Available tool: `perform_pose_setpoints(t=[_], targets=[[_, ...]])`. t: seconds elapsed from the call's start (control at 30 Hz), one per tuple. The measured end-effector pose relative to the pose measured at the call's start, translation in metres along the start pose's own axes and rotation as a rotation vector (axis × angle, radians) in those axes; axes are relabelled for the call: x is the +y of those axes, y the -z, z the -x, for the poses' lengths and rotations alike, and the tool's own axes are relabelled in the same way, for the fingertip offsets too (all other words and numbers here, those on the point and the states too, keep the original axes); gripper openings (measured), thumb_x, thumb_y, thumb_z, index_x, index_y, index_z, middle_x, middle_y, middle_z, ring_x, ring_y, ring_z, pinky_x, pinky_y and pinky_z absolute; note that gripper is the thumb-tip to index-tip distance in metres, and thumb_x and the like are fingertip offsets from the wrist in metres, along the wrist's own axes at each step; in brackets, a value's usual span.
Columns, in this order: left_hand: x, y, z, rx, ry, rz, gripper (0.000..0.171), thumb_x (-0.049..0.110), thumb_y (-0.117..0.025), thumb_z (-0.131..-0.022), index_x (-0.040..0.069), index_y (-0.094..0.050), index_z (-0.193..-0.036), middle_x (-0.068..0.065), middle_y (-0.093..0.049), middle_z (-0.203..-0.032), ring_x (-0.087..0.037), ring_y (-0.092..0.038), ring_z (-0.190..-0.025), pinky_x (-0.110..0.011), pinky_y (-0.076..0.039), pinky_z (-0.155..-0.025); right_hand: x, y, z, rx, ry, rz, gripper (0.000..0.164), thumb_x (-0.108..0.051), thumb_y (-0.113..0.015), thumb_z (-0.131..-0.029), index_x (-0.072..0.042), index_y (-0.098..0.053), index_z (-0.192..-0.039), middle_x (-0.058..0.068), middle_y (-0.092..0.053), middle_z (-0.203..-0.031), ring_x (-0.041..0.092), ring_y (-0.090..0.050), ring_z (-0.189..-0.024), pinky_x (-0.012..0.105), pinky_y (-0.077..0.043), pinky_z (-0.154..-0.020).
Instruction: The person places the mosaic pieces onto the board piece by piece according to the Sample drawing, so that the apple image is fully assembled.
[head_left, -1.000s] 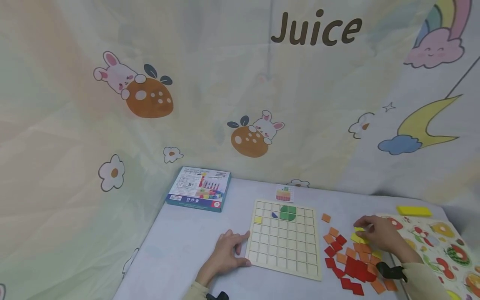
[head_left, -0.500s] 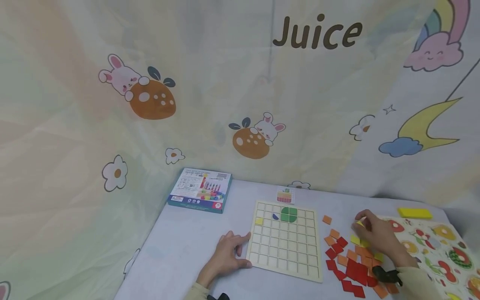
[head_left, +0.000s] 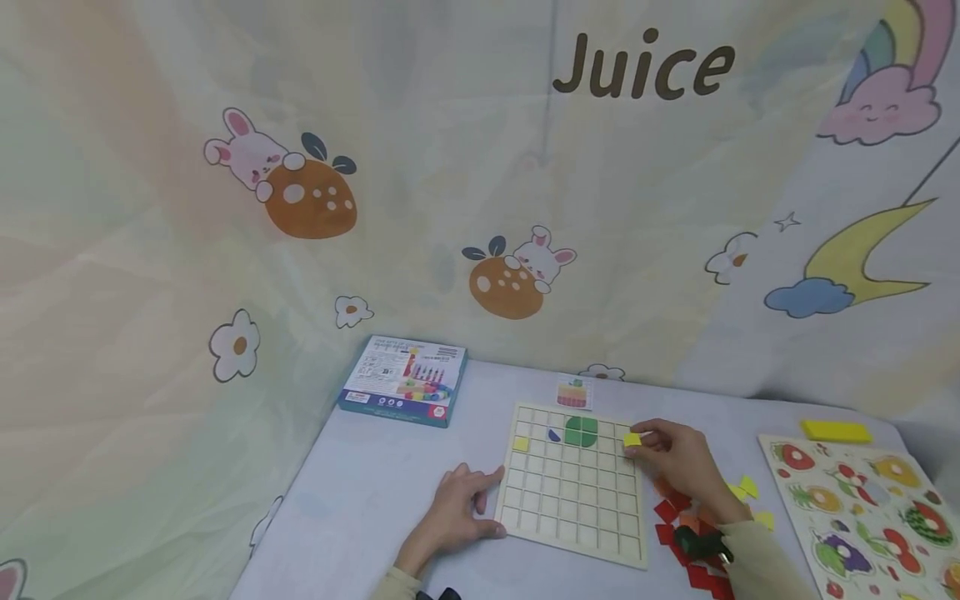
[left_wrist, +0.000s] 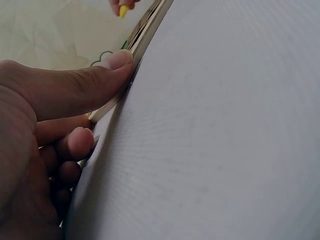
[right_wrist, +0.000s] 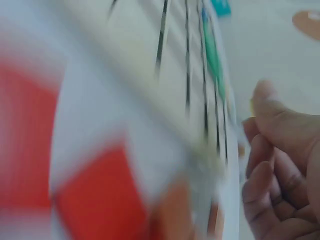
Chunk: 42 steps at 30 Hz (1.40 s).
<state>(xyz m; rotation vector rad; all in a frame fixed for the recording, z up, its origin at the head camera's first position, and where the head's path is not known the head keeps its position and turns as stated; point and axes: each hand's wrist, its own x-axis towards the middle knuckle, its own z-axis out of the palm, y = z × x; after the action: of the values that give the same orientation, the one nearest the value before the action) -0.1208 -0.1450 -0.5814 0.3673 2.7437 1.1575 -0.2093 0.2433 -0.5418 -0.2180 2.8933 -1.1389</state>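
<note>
At the left edge of a pale wooden grid board (head_left: 566,500), my left hand (head_left: 453,510) rests its thumb and index finger against the rim. The left wrist view has the thumb (left_wrist: 82,87) pressing on that edge. My right hand (head_left: 681,462) pinches a yellow square tile (head_left: 632,439) over the board's upper right edge; in the right wrist view only a sliver of it shows. Lying in the grid are a yellow square (head_left: 521,444), a small blue half-round piece (head_left: 554,435) and a green rounded shape (head_left: 581,432) made of several pieces.
Red tiles (head_left: 665,511) and orange tiles lie right of the board, partly under my right arm, with yellow tiles (head_left: 747,486) beyond. A picture card (head_left: 574,393) sits behind the board. A box (head_left: 405,379), a fruit-print board (head_left: 862,500) and a yellow block (head_left: 836,431) stand around.
My right hand has lifted a yellow tile from the pile and carried it left to the grid board's right edge. My left hand has stayed at the board's left edge.
</note>
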Motion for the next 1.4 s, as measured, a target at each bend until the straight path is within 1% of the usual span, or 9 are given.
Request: perform_pose_setpoints(t=[0.13,0.23,0.37,0.5,0.67,0.8,1.0,1.27,1.4], targets=[[0.000,-0.001,-0.001,0.001,0.004,-0.001,0.089,0.035,-0.097,-0.068,0.020,-0.063,-0.149,0.013,-0.051,-0.074,-0.004,-0.038,-0.078,-0.027,-0.031,-0.077,-0.026,-0.020,-0.003,-0.058,0.031,-0.067,0.036,-0.024,-0.087,-0.089,-0.008,-0.077,-0.120,0.001,-0.077,-0.094,0.012,-0.065,-0.080,0.024,-0.052,-0.069],[0.001,0.000,-0.001,0.002,0.007,0.006,0.089,0.034,-0.098,-0.067,0.020,-0.063,-0.148,0.013,-0.051,-0.074,-0.004,-0.037,-0.078,-0.027,-0.031,-0.076,-0.041,-0.036,-0.006,-0.076,0.059,-0.091,0.031,-0.020,-0.086,-0.089,-0.010,-0.078,-0.117,-0.001,-0.078,-0.094,0.011,-0.065,-0.079,0.024,-0.052,-0.071],[0.001,0.000,0.000,0.002,-0.004,0.002,0.089,0.034,-0.098,-0.068,0.020,-0.063,-0.148,0.014,-0.051,-0.073,-0.003,-0.037,-0.078,-0.027,-0.030,-0.077,-0.054,-0.058,-0.011,-0.069,0.093,-0.104,0.027,-0.021,-0.089,-0.086,-0.013,-0.077,-0.110,-0.006,-0.075,-0.088,0.009,-0.062,-0.077,0.025,-0.049,-0.070],[0.000,0.000,0.000,0.000,-0.017,-0.005,0.089,0.035,-0.098,-0.068,0.019,-0.063,-0.148,0.015,-0.051,-0.073,-0.002,-0.037,-0.078,-0.027,-0.029,-0.079,-0.063,-0.077,-0.013,-0.061,0.108,-0.108,0.030,-0.024,-0.093,-0.082,-0.018,-0.077,-0.107,-0.010,-0.068,-0.085,0.010,-0.055,-0.074,0.026,-0.045,-0.067],[-0.001,0.001,-0.001,-0.001,-0.020,-0.016,0.088,0.036,-0.097,-0.069,0.020,-0.063,-0.149,0.015,-0.051,-0.073,-0.002,-0.037,-0.078,-0.027,-0.029,-0.079,-0.072,-0.093,-0.015,-0.034,0.158,-0.062,0.029,-0.027,-0.093,-0.081,-0.022,-0.079,-0.105,-0.012,-0.063,-0.081,0.010,-0.052,-0.074,0.027,-0.042,-0.065],[0.000,0.001,0.000,-0.005,-0.025,-0.012,0.088,0.036,-0.097,-0.070,0.020,-0.063,-0.149,0.014,-0.051,-0.073,-0.002,-0.037,-0.078,-0.027,-0.029,-0.078,-0.077,-0.100,-0.018,-0.057,0.146,-0.034,0.026,-0.028,-0.091,-0.083,-0.024,-0.079,-0.105,-0.013,-0.062,-0.080,0.009,-0.051,-0.074,0.027,-0.041,-0.066],[0.000,0.001,-0.001,-0.004,-0.019,-0.004,0.088,0.036,-0.098,-0.069,0.021,-0.063,-0.149,0.014,-0.051,-0.074,-0.003,-0.037,-0.079,-0.027,-0.029,-0.078,-0.082,-0.103,-0.019,-0.091,0.104,-0.004,0.026,-0.029,-0.090,-0.084,-0.025,-0.079,-0.107,-0.013,-0.063,-0.079,0.010,-0.050,-0.072,0.028,-0.039,-0.063],[-0.001,0.001,-0.002,-0.007,-0.015,-0.013,0.088,0.037,-0.097,-0.069,0.020,-0.063,-0.149,0.014,-0.051,-0.074,-0.003,-0.036,-0.078,-0.026,-0.030,-0.077,-0.082,-0.103,-0.019,-0.084,0.094,0.011,0.019,-0.025,-0.085,-0.089,-0.023,-0.079,-0.106,-0.012,-0.062,-0.078,0.010,-0.049,-0.071,0.028,-0.038,-0.063],[-0.001,0.000,-0.001,-0.011,-0.010,-0.013,0.088,0.036,-0.097,-0.069,0.020,-0.062,-0.149,0.014,-0.051,-0.074,-0.003,-0.036,-0.078,-0.026,-0.030,-0.077,-0.085,-0.103,-0.019,-0.078,0.096,0.018,0.017,-0.024,-0.084,-0.088,-0.022,-0.079,-0.104,-0.011,-0.062,-0.077,0.010,-0.049,-0.069,0.027,-0.038,-0.061]])
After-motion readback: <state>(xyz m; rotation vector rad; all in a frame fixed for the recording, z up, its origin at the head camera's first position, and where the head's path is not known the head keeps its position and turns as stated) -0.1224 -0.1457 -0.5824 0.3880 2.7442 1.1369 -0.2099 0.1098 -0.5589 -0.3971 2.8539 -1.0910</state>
